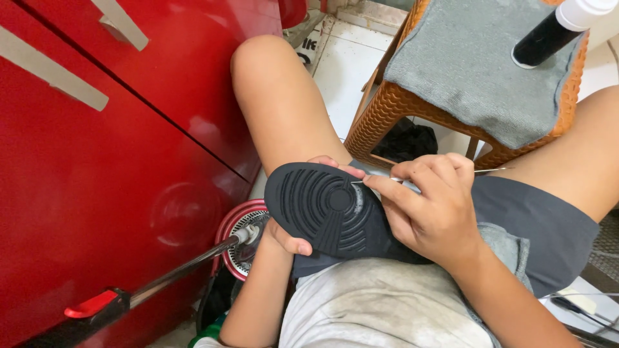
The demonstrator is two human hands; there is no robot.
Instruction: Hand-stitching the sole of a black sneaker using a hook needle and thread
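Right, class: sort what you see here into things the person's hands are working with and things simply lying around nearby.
In use:
- black shoe sole, gripped by the left hand
- thin metal tool, pinched in the right hand, tip at the sole's edge

Lying about:
- orange woven stool
- grey cloth on it
- black bottle with white cap
- red cabinet
- mop handle
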